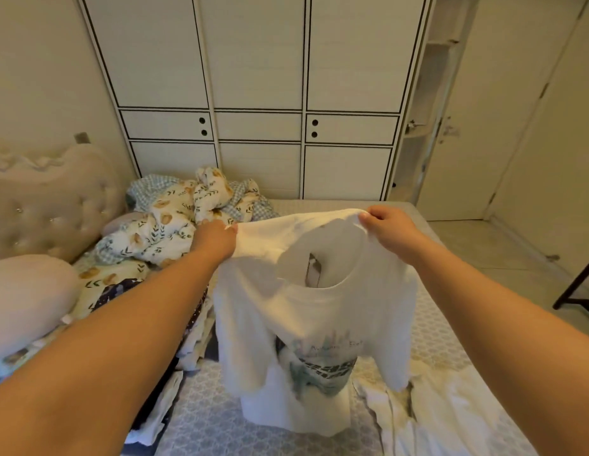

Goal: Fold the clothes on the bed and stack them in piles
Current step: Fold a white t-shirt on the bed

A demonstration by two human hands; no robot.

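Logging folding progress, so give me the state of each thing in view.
White printed T-shirt: unfolded, held up over the bed.
Left hand: grips one shoulder.
Right hand: pinches the other shoulder.
Leaf-patterned quilt: crumpled.
White wardrobe doors: closed.
White garment at right: lying unfolded.

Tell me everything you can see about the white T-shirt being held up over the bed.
The white T-shirt looks like soft cotton, with short sleeves, a round neck opening and a blurred grey-green print with lettering low on the side facing the camera. It hangs unfolded and slightly rumpled. The left hand and the right hand each pinch its top edge at a shoulder, holding it spread above the patterned bed. Its lower end meets other pale clothes.
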